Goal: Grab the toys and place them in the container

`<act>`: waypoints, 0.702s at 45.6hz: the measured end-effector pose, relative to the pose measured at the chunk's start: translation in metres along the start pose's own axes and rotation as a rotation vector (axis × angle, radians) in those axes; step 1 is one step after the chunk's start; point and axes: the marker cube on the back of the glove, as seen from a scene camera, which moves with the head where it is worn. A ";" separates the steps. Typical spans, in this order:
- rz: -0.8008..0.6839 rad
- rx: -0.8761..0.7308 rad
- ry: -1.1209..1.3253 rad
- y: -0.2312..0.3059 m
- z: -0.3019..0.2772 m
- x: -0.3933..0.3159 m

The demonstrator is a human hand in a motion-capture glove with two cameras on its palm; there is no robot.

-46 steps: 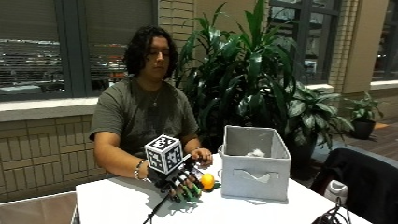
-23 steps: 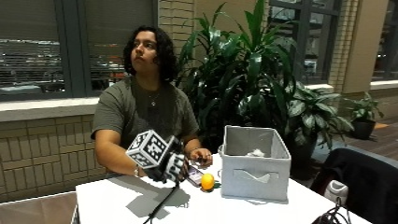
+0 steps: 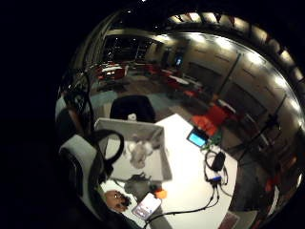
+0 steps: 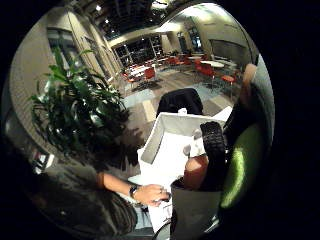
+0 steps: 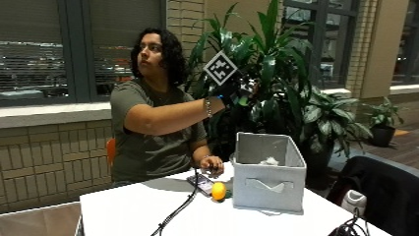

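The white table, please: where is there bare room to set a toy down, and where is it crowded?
The table is bare along the near side, left of the black cable. Between the grey container and the person's bare hand it is crowded: an orange toy and a phone lie there.

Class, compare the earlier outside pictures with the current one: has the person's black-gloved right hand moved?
Yes. The black-gloved right hand has risen from the white table beside the grey fabric container to well above the container, holding a green toy.
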 end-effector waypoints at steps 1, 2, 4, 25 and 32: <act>-0.022 0.000 0.025 -0.005 0.005 0.001; -0.027 0.000 0.048 -0.010 0.009 0.003; -0.013 -0.004 0.082 -0.018 0.017 0.007; 0.356 -0.307 0.258 0.115 0.018 0.065; 0.752 -0.374 0.249 0.220 0.027 0.095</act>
